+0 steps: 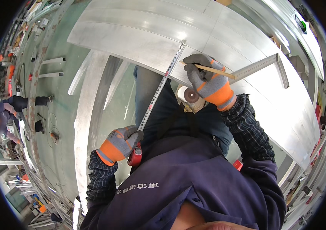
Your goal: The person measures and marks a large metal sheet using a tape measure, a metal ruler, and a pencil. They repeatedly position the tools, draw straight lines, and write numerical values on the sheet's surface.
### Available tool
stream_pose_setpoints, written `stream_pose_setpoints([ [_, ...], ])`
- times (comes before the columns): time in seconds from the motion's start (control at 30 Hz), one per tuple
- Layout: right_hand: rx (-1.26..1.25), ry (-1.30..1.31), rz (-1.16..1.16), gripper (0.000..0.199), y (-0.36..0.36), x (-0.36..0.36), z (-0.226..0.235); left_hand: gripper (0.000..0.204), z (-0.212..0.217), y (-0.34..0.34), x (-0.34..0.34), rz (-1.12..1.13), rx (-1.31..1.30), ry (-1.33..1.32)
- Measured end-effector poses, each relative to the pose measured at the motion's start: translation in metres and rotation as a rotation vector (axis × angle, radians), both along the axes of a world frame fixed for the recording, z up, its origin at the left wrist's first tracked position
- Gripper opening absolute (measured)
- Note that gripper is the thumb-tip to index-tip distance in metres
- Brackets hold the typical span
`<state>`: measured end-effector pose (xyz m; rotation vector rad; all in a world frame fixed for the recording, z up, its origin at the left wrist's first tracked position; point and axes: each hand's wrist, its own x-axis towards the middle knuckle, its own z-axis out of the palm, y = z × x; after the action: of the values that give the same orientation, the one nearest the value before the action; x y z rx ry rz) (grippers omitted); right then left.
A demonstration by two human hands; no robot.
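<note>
My left hand (120, 146), in a grey and orange glove, is closed around a tape measure with a red case (134, 156). Its blade (157, 92) runs out straight across a large silvery metal panel (140, 32), with the end hook lying on the panel. In my right hand (209, 81), gloved alike, a yellowish pencil (217, 71) is pinched, its tip pointing left toward the blade. Just right of that hand a metal square (255, 69) rests on the panel; whether the hand touches it I cannot tell.
Between my legs sits a pale holder with a round brown disc (190, 95). Long metal strips (90, 115) stand at left below the panel. Farther left, another person (9, 115) is among metal bars and cables on the green floor. More metal profiles (308, 191) lie at right.
</note>
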<state>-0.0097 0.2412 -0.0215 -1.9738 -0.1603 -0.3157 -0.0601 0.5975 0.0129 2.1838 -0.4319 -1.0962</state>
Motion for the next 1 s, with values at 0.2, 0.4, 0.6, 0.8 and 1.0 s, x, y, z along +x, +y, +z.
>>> stream_pose_setpoints([
  [0.2, -0.010, -0.007, -0.001, 0.020, 0.002, 0.001, -0.003, 0.021, 0.001, -0.002, 0.002, 0.133, 0.031, 0.165],
  [0.4, 0.002, -0.003, -0.019, 0.020, 0.004, 0.005, -0.003, 0.033, -0.003, 0.002, 0.001, 0.094, 0.013, 0.056],
  [0.6, -0.071, -0.014, -0.035, 0.019, 0.003, 0.006, -0.006, 0.028, -0.001, -0.001, 0.003, 0.137, 0.037, 0.112],
  [0.8, -0.100, -0.042, -0.024, 0.019, 0.003, 0.006, -0.003, 0.020, 0.004, -0.004, 0.003, 0.120, 0.018, 0.105],
  [1.0, -0.109, -0.068, -0.038, 0.018, -0.001, 0.002, -0.012, 0.022, 0.008, -0.003, 0.004, 0.223, -0.103, 0.182],
])
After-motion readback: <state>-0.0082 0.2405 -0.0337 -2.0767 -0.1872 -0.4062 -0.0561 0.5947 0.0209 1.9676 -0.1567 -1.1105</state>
